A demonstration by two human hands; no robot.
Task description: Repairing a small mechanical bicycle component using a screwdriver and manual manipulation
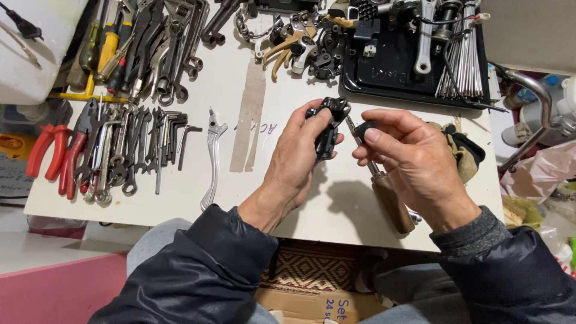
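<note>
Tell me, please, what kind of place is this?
Probably a bicycle repair workbench. The white table carries rows of wrenches, red-handled pliers and a black tray with spokes. The left hand holds a black derailleur-like part.

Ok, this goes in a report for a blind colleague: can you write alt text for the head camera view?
Seen from above, a person's left hand holds a small black bicycle mechanism over a white table, while the right hand pinches a small black part beside it, with a wooden-handled screwdriver under that hand. Wrenches, red-handled pliers and a silver brake lever lie to the left; a black tray of parts sits behind.
</note>
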